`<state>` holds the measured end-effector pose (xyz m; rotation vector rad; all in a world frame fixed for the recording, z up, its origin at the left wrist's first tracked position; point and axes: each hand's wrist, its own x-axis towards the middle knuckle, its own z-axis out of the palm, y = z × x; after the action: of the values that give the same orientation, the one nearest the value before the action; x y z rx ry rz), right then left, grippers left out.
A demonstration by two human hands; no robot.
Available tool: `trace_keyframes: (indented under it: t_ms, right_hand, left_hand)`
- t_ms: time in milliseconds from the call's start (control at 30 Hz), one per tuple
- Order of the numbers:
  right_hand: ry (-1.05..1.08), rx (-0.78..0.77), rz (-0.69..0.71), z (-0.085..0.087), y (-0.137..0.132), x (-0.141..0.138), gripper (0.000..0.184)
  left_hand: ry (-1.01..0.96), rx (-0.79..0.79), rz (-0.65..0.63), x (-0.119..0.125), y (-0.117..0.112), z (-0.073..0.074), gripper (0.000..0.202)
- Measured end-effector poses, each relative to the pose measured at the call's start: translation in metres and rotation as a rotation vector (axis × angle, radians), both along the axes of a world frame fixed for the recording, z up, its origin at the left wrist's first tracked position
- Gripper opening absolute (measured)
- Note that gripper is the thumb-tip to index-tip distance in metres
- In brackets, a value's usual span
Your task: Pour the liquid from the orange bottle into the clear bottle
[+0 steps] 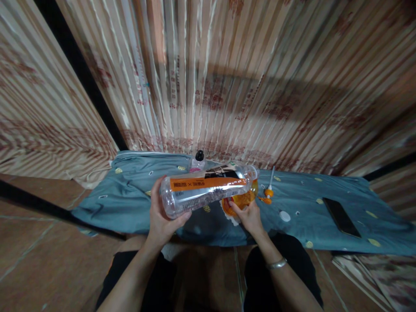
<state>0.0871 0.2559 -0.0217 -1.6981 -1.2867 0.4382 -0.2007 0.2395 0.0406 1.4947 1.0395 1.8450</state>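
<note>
above dark-clad knees (300, 256), gripping a large clear plastic bottle with an orange and black label (208, 186) by its base end in the left hand (166, 222), tilted almost level, neck to the right. near that neck, clasping a smaller amber bottle with a reddish label (244, 198) in the right hand (251, 216), tilted too, over a teal patterned cloth (130, 212). seemingly pouring between the two, or lining up the necks to do so; impossible to tell whether touching, or whether running with liquid. calls, by judgement, for a firm hold on the amber bottle, matched mouths and a slow tip against spills. visible on the cloth beyond: a flat round white cap (285, 216), a black rectangular phone (341, 216), an orange pump head with a white tube (268, 193), a small bottle with a black top (197, 164). farthest off, a striped beige curtain with reddish print (214, 95).
</note>
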Motion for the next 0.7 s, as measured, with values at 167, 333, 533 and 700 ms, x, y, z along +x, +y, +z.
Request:
trace_keyframes:
  t_ms: [167, 333, 533, 700]
  right_hand:
    - [-0.022, -0.020, -0.005, -0.0004, 0.0002, 0.0011, 0.070]
    - [-0.024, -0.019, -0.012, -0.0010, 0.0007, 0.0013, 0.070]
    - [-0.046, -0.012, -0.032, -0.0048, 0.0013, 0.0017, 0.071]
    - [-0.045, -0.005, -0.029, -0.0037, 0.0012, 0.0016, 0.073]
  left_hand:
    - [0.009, 0.002, 0.012, -0.0003, -0.0001, -0.0003, 0.096]
    - [0.009, 0.006, -0.005, -0.0003, 0.0001, -0.0003, 0.096]
    - [0.012, -0.014, 0.008, 0.0001, 0.0004, 0.0014, 0.097]
    - [0.014, -0.007, 0.001, -0.0003, -0.0002, 0.0028, 0.097]
